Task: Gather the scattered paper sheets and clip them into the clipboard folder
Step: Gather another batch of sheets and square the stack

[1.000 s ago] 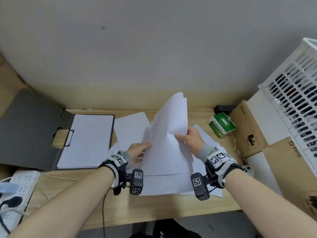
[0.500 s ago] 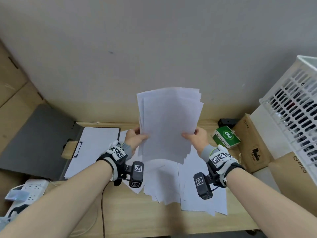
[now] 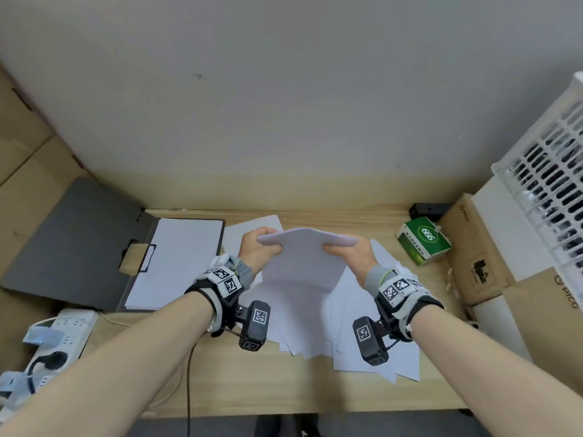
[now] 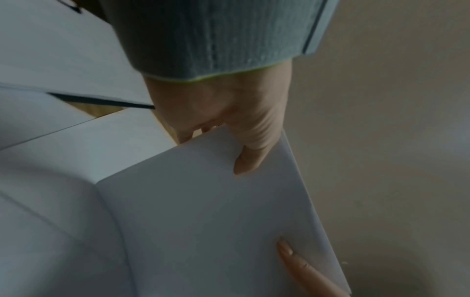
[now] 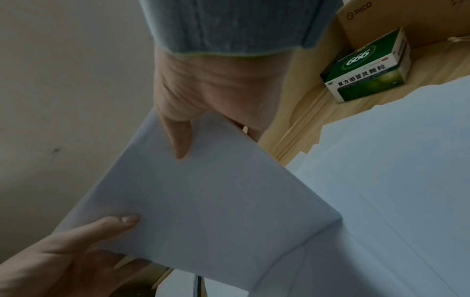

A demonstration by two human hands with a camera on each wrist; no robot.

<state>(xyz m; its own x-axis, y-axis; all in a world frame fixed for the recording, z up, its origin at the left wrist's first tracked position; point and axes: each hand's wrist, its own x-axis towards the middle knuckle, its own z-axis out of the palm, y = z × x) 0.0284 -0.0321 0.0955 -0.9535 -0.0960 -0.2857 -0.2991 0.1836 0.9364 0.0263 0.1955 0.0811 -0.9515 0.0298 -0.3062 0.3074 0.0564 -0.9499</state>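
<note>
A stack of white paper sheets (image 3: 304, 260) stands on its lower edge on other loose sheets (image 3: 318, 323) spread over the wooden desk (image 3: 252, 383). My left hand (image 3: 258, 247) pinches the stack's left side, thumb in front (image 4: 248, 160). My right hand (image 3: 348, 250) pinches its right side, thumb in front (image 5: 179, 140). The dark grey clipboard folder (image 3: 79, 241) lies open at the left, paper (image 3: 179, 260) on its right half under a clip (image 3: 138, 258).
A green and white medicine box (image 3: 424, 239) and brown cardboard boxes (image 3: 473, 247) crowd the desk's right side, with a white plastic crate (image 3: 549, 184) above them. A white power strip (image 3: 47, 345) with cables lies at the lower left. A wall stands close behind.
The stack, held high in front of the wall half a second ago, has come down onto the loose sheets on the desk. Both hands kept their hold and moved down with it.
</note>
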